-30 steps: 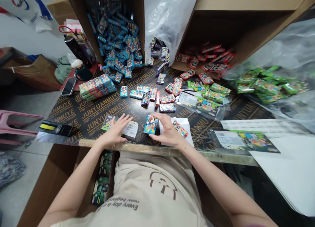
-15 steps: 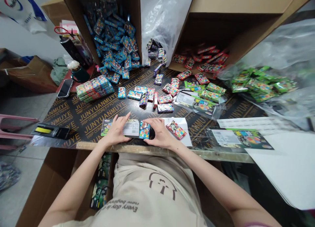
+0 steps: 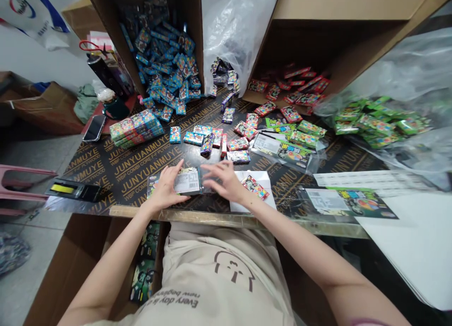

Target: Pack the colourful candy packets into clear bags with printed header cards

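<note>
At the table's front edge lies a flat clear plastic pouch [image 3: 187, 181] with a dark printed card and a pale barcode label. My left hand [image 3: 166, 188] spans its left part, fingers on the far edge and thumb on the near edge, holding it down. My right hand [image 3: 228, 182], slightly blurred, hovers over the pouch's clear right end with fingers stretched and nothing visible in them. A small red box [image 3: 254, 187] lies just right of that hand on white paper [image 3: 271, 201]. The blue box seen before is not visible now.
Several small blue, purple and red boxes [image 3: 238, 143] lie beyond my hands. Cartons with blue boxes [image 3: 169, 76] and red boxes [image 3: 303, 88] stand behind, a bag of green packets [image 3: 381, 121] at right. Another pouch [image 3: 348, 201] lies right; a bundled stack [image 3: 136, 128] sits left.
My right hand has let go of the blue box, which has gone from sight at the pouch's right end. Its fingers have straightened. My left hand stays on the pouch.
</note>
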`<state>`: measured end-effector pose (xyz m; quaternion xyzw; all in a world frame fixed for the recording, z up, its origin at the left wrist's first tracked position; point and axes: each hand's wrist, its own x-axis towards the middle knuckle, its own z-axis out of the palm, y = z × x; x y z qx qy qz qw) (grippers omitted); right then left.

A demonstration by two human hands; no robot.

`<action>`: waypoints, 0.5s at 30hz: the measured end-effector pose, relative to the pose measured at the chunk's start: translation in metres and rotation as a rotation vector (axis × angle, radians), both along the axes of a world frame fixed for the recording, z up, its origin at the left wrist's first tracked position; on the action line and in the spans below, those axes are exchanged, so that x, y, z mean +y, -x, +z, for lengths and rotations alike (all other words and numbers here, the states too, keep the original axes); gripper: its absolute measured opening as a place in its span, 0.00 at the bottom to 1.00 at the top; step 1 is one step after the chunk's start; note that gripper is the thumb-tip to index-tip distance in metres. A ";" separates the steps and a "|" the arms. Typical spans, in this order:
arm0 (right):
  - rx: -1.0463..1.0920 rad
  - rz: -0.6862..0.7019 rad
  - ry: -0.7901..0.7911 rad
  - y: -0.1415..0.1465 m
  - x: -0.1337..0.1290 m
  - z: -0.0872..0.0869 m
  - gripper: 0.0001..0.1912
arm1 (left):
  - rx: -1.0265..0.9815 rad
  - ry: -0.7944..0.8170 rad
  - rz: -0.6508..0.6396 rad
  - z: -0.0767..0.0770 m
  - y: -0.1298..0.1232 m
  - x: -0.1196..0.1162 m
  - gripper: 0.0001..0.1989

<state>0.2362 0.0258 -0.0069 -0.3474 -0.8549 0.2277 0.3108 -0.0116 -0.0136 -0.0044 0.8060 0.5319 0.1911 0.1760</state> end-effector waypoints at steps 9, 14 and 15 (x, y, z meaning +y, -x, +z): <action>-0.387 -0.207 -0.068 0.014 0.116 -0.001 0.43 | 0.222 0.080 -0.047 -0.020 -0.017 0.003 0.52; -0.105 -0.194 -0.150 0.007 0.062 0.010 0.39 | 0.101 0.015 0.063 -0.014 -0.003 0.007 0.56; -0.092 -0.152 -0.162 0.003 0.049 0.010 0.38 | 0.068 0.005 0.063 -0.012 0.000 0.008 0.57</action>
